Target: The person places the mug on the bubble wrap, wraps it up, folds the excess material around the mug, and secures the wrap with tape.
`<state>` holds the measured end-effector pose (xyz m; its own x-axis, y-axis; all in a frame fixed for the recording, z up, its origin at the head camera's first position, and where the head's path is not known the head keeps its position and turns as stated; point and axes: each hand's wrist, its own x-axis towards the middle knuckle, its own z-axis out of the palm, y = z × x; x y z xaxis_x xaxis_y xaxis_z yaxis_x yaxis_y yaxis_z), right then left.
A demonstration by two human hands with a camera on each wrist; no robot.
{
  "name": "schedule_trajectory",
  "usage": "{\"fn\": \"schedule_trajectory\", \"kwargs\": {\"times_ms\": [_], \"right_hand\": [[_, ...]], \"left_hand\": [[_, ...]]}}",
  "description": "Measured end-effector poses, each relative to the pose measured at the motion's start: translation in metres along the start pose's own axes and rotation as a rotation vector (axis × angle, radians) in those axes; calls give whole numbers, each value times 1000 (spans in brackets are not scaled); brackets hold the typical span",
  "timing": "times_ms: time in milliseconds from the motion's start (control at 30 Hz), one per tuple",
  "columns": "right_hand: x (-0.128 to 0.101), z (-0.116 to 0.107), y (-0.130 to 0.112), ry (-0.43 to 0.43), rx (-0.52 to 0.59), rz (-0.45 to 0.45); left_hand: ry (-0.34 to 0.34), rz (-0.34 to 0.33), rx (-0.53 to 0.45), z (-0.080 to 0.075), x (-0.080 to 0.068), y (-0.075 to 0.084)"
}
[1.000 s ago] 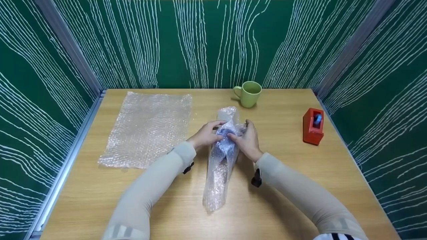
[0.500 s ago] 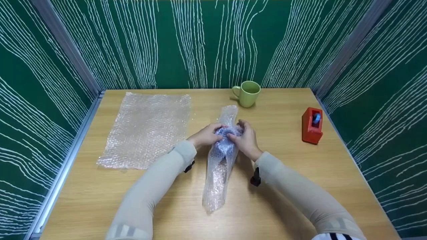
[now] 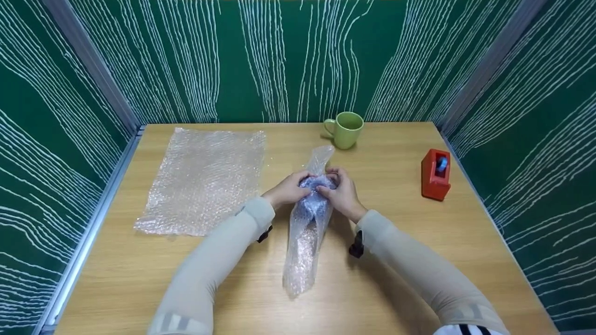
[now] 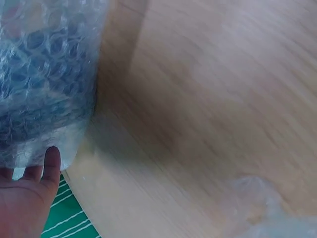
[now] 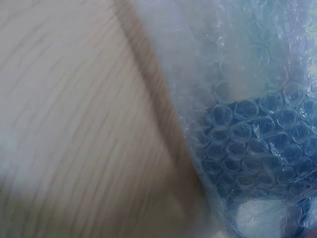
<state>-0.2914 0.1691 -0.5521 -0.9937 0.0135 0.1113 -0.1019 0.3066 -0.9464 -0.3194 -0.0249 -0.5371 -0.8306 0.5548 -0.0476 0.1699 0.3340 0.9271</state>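
From the head view, the left hand (image 3: 285, 190) and right hand (image 3: 342, 193) both grip the bubble-wrapped blue thing (image 3: 314, 197) between them. Its long wrap runs away from the person and back toward them.

The left wrist view shows fingers (image 4: 49, 166) touching the wrap.

The right wrist view shows only blue under bubbles.

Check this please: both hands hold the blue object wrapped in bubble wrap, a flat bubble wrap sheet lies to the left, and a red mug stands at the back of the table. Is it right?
Not quite. The mug is green, not red; the red thing is the tape dispenser at the right. The head view shows it. The rest stands: the left hand and right hand hold the wrapped blue object, with the flat sheet to the left.
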Motion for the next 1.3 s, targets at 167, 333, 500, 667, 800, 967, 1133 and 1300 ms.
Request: {"fn": "schedule_trajectory", "kwargs": {"times_ms": [167, 333, 500, 667, 800, 967, 1133, 1300], "right_hand": [[4, -1, -2, 2, 39, 26], [8, -3, -1, -9, 72, 42], [10, -6, -1, -11, 96, 59], [10, -9, 0, -18, 107, 78], [12, -14, 1, -67, 123, 79], [14, -26, 3, -89, 121, 66], [26, -40, 8, -35, 153, 109], [43, -55, 7, -20, 130, 142]], "left_hand": [[56, 45, 26, 0, 3, -3], [56, 90, 59, 0, 3, -5], [68, 130, 62, 1, 3, -6], [109, 133, 69, 3, 4, -7], [134, 111, 68, 4, 4, -8], [147, 78, 31, 5, 3, -6], [149, 49, 22, 4, 3, -5], [142, 35, 33, 6, 5, -6]]}}
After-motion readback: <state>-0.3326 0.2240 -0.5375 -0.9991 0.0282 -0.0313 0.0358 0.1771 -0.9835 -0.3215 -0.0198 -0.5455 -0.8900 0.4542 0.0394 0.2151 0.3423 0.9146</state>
